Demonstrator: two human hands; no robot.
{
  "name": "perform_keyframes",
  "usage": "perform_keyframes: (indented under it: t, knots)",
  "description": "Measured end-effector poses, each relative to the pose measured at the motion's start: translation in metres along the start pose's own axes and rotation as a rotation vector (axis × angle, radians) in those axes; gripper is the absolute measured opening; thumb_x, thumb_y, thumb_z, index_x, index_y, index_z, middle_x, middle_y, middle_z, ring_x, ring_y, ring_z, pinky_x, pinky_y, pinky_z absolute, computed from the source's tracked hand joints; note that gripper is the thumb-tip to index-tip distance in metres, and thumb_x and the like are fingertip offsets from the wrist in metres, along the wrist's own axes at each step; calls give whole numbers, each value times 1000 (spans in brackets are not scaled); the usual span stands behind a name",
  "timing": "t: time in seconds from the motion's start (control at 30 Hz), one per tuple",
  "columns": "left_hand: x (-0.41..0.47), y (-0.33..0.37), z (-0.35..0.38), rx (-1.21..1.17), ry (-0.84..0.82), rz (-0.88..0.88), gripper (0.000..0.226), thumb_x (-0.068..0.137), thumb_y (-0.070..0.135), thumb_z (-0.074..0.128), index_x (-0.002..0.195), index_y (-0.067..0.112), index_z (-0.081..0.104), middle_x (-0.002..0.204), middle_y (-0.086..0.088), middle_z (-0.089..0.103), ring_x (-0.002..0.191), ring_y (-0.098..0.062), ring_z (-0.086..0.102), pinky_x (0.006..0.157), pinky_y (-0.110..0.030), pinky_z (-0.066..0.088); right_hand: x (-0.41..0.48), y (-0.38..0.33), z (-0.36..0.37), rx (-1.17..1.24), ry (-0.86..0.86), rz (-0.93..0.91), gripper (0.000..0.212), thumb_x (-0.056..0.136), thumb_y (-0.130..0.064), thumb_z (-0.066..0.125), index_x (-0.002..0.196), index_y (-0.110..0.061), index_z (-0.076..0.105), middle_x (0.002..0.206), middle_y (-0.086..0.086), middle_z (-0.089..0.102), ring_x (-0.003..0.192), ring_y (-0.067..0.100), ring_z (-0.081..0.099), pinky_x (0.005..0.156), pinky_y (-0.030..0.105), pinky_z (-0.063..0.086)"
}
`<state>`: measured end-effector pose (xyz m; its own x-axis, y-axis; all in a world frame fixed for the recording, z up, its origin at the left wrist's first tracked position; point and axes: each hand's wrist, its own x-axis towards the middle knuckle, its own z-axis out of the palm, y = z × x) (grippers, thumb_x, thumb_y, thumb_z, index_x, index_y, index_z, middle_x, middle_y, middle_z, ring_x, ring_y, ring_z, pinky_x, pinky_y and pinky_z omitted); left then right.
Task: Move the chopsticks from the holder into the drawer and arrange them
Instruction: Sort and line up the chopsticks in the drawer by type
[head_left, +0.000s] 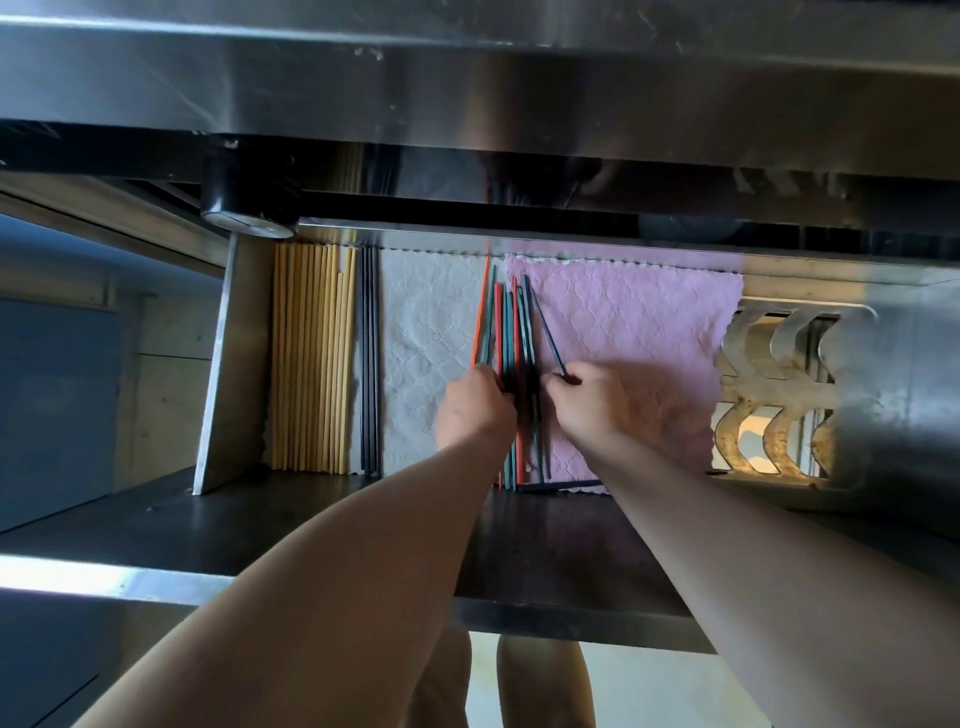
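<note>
Both hands sort coloured chopsticks (506, 332) in the open drawer (228, 374) under the steel bench (467, 78).
The thin orange, red, teal and dark sticks lie roughly parallel, pointing far to near, over the seam between a white cloth (426, 332) and a pink cloth (634, 332). The left hand (475, 402) has its fingers curled round the bundle; the right hand (589, 397) pinches one dark chopstick (546, 332), tilted away from the rest. Further left lie pale bamboo chopsticks (311, 358) in a neat row, with black chopsticks (369, 358) beside them. A metal holder (789, 395) with wavy cut-outs sits right of the pink cloth.
</note>
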<state>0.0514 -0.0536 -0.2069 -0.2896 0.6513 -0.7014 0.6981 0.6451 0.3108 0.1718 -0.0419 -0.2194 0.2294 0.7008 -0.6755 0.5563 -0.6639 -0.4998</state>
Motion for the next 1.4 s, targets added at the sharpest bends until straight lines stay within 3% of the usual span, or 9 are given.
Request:
perform_keyframes:
  t: [0.23,0.33,0.5,0.7,0.9,1.1,1.2,1.3,1.4]
  knots:
    - [5,-15,-10,-33,-50,24,8,87,14,62,95,15,62,93,-7,67,86,-28,63,72,-35,54,6,-14,15,-146,10,86,16,82,-31,70,80,-16,64,83,4,67,71,23,58,55,23,36]
    - [4,-16,-10,-51,-58,65,9,87,16,63,96,19,65,92,-6,69,83,-28,66,74,-38,57,7,-17,17,-154,-7,106,14,81,-29,67,77,-17,61,80,4,65,71,24,59,59,24,39]
    - [-2,-11,-6,-23,5,112,14,88,17,58,98,18,68,88,-6,68,78,-30,66,67,-39,58,-2,-16,8,-94,-11,89,16,82,-25,57,77,-10,62,70,2,59,59,19,52,47,22,31]
    - [-4,10,-4,78,64,93,19,92,13,51,106,14,64,96,-7,67,75,-26,55,62,-34,43,-10,-17,-5,-40,-9,66,18,85,-21,51,71,-9,50,62,1,48,54,18,42,48,26,29]
    - [0,18,-10,126,16,67,4,93,14,56,96,11,55,93,-8,60,78,-28,56,63,-35,43,-11,-17,-12,38,-14,81,27,86,-17,52,62,-15,39,57,-3,41,53,15,37,47,26,25]
    - [4,27,-10,66,-82,-59,22,87,13,57,67,12,47,76,-7,61,68,-28,61,56,-31,49,-11,-15,-17,42,-4,35,28,87,-15,49,63,-15,37,56,-1,39,51,14,34,47,28,25]
    - [4,28,-8,-39,-115,-111,19,86,8,54,67,9,48,69,-6,55,57,-22,53,47,-25,40,-12,-13,-17,30,-9,35,27,88,-15,47,64,-15,35,56,-1,38,52,15,33,49,28,24]
    - [2,24,-9,-101,-119,-117,9,86,11,53,77,7,54,75,-8,57,67,-28,55,54,-27,41,-10,-11,-13,67,12,80,28,90,-15,44,64,-15,35,58,-1,38,54,16,34,49,29,24]
    - [0,14,-14,-136,-110,-84,14,84,13,50,71,12,47,71,-5,53,70,-28,52,52,-27,37,-9,-7,-6,81,35,78,26,89,-16,49,65,-10,40,60,2,41,61,22,41,53,29,27]
